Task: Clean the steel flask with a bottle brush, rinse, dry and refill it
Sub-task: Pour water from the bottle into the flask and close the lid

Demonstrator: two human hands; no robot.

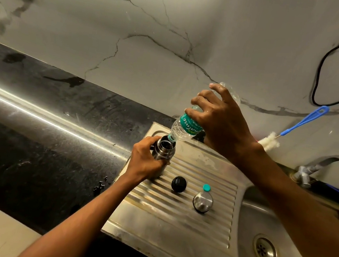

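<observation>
Gripping flask (163,149) — left hand (144,164); right hand (220,122) tipping bottle (184,128) — teal label unreadable, perhaps "…time".

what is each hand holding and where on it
Left hand grips the open steel flask around its upper body; right hand holds the tilted clear plastic water bottle around its middle.

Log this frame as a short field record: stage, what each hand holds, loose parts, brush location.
stage: refilling
left hand: grips steel flask, upright on drainboard
right hand: tilts plastic water bottle, mouth at flask opening
loose parts: black stopper, steel cup lid, teal bottle cap, all on drainboard
bottle brush: against wall behind sink
</observation>
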